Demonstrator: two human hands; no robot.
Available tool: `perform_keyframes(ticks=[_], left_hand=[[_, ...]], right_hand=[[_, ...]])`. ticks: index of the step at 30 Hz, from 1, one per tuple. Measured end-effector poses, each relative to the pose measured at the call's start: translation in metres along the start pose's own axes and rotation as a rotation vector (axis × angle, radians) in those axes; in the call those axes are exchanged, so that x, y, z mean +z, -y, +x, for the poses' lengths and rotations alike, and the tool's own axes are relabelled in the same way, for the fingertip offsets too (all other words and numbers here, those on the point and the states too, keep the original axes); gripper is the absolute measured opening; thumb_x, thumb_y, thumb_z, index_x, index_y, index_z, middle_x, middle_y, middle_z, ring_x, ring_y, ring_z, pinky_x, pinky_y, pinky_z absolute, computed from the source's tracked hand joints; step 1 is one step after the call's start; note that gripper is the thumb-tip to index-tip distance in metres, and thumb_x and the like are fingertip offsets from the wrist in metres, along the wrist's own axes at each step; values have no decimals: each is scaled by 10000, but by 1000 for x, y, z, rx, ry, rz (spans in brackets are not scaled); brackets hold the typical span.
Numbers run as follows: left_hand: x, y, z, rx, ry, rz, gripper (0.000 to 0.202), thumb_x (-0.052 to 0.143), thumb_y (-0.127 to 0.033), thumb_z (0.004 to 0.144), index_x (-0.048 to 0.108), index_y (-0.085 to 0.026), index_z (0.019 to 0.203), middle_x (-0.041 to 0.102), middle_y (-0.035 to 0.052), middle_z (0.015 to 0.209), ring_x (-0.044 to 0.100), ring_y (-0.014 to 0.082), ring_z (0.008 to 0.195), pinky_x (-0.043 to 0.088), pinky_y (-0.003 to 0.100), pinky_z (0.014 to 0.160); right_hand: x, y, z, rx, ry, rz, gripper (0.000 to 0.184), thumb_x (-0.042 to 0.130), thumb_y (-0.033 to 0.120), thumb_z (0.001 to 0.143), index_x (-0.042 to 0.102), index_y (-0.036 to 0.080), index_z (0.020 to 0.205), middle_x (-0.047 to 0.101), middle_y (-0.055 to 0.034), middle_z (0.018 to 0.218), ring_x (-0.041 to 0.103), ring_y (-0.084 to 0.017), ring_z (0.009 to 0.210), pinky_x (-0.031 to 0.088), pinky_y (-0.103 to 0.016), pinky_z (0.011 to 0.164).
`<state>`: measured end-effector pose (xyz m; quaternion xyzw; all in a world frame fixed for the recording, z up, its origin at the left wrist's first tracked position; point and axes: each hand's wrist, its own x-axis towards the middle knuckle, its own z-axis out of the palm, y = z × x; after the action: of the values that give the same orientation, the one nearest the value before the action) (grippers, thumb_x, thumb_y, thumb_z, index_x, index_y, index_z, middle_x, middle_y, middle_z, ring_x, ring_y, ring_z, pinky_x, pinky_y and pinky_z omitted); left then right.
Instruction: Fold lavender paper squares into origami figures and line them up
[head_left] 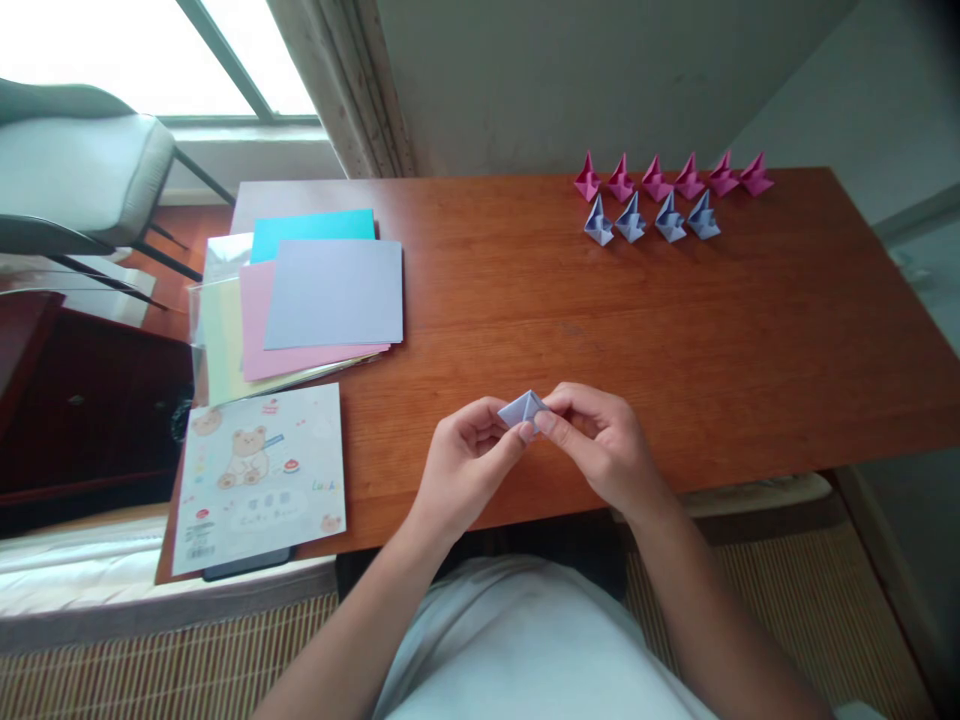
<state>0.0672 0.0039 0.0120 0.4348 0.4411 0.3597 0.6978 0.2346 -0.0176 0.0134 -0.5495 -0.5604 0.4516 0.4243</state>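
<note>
the left hand and the right hand together pinch a small folded lavender paper; it sits between the two hands, over the wooden table. beyond the right hand are six pink origami figures in a row, with four lavender origami figures nearer. left of the left hand lie lavender paper sheets and a bear-printed cover.

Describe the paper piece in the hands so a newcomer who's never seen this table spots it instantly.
Find the brown wooden table and look to its near edge, where the left hand and right hand come together. Pinched between them is a small folded paper, pale lavender. Unlike the four spiky lavender figures near the far edge, it is diamond-like and hand-held.
</note>
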Motion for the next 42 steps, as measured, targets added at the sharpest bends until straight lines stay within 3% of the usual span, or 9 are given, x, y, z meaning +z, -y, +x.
perform_keyframes(ticks=[12, 17, 21, 28, 34, 42], left_hand=[[-1, 10, 2, 86, -42, 22, 287, 785, -404, 819, 673, -147, 760, 656, 8, 682, 571, 113, 627, 452, 216, 597], [-10, 0, 5, -17, 151, 64, 335, 785, -439, 809, 630, -152, 736, 626, 1, 679, 523, 106, 619, 392, 216, 574], [-18, -5, 4, -5, 253, 184, 351, 738, -455, 842, 632, -151, 704, 572, 2, 675, 463, 115, 626, 344, 240, 568], [-15, 0, 0, 38, 202, 72, 394, 701, -418, 842, 516, -171, 598, 475, -30, 589, 382, 100, 572, 294, 246, 546], [-20, -8, 2, 96, 353, 207, 398, 614, -428, 921, 563, -169, 624, 515, -16, 594, 417, 106, 564, 315, 244, 552], [-21, -8, 4, 152, 358, 263, 463, 563, -470, 934, 522, -183, 573, 465, -14, 555, 389, 115, 543, 304, 263, 540]], right_hand=[[4, 2, -1, 5, -33, -44, 202, 619, 263, 931, 642, 202, 739, 614, 8, 719, 549, -151, 696, 401, -297, 659], [-2, 3, -1, 23, 69, 2, 197, 612, 267, 938, 663, 206, 759, 640, 3, 747, 565, -154, 712, 405, -295, 665], [-7, 6, -2, 32, 168, 63, 225, 601, 304, 950, 661, 207, 756, 617, 4, 741, 540, -151, 705, 397, -293, 667], [-3, 6, -3, 48, 252, 160, 243, 599, 326, 944, 612, 201, 737, 563, 13, 722, 496, -146, 698, 371, -291, 664], [-6, 6, -5, 69, 324, 183, 282, 599, 392, 952, 643, 197, 753, 578, -1, 747, 518, -157, 717, 397, -299, 689], [-7, 13, -4, 33, 344, 112, 336, 580, 428, 967, 620, 204, 719, 552, 5, 722, 500, -150, 693, 387, -302, 673]])
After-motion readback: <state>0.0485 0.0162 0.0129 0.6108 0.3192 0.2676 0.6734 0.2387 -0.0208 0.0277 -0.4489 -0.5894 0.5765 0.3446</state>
